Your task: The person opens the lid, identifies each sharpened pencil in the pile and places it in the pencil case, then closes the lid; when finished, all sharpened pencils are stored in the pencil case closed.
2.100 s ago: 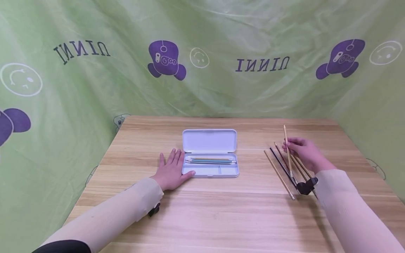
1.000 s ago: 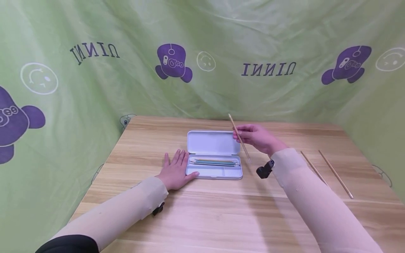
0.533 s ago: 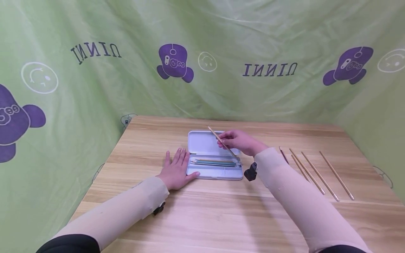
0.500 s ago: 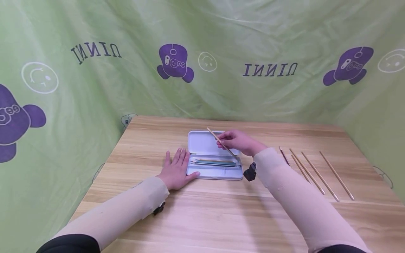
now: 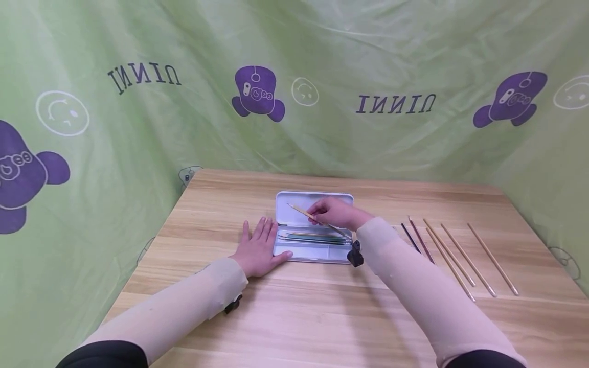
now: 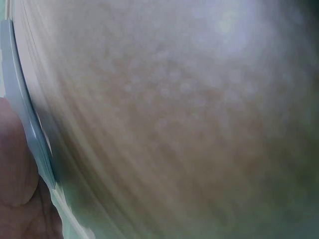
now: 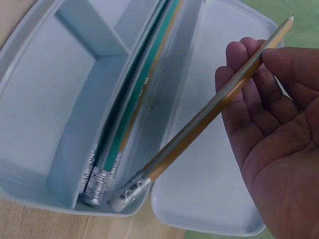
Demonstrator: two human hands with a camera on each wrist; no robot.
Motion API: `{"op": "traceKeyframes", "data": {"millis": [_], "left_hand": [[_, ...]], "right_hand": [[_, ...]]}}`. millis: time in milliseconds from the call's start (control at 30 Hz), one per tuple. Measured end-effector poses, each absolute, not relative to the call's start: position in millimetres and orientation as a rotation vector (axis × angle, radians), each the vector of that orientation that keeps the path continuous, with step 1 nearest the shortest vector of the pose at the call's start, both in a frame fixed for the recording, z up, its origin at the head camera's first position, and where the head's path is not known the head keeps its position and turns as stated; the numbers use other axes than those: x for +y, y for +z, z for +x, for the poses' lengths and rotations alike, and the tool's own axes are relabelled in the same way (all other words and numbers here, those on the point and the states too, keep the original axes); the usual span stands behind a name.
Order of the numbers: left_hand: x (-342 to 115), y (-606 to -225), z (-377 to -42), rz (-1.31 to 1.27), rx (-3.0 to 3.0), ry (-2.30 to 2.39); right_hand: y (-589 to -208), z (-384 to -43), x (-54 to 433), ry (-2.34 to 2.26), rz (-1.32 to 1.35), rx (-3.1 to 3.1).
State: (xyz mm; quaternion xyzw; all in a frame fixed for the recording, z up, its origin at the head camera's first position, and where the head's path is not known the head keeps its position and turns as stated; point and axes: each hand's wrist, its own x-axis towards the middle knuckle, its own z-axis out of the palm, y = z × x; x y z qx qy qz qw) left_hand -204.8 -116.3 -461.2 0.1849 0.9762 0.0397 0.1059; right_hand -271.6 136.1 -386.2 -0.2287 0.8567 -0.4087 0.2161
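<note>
My right hand pinches a yellow pencil between thumb and fingers, over the open white pencil case. The pencil slants, its eraser end low at the right end of the long back compartment and its sharpened tip raised to the left. Several pencils, among them a green pencil, lie side by side in that compartment. My left hand lies flat with fingers spread at the case's left edge, its thumb at the front left corner. In the left wrist view only part of the hand and the case's edge show.
On the wooden table, several loose pencils lie fanned out right of the case, one dark blue and one dark red among plain wooden ones. The case lid leans back behind the tray. A green curtain hangs behind the table.
My right hand has carried the yellow pencil left from the loose pencils to the case, then lowered it and tipped it flatter. The left hand has stayed at the case's left edge.
</note>
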Motion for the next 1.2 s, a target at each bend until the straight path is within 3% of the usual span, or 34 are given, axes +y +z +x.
{"op": "traceKeyframes", "data": {"millis": [600,1200], "left_hand": [[-113.3,-455.9,-201.0,0.539,2.873,0.12],[-115.2,-459.7,-204.1,0.543,2.861,0.152]], "right_hand": [[-405.4,-264.4,125.7,-0.819,-0.759,2.575],[-397.4,-255.0,192.6,-1.292,-0.454,2.533]]}}
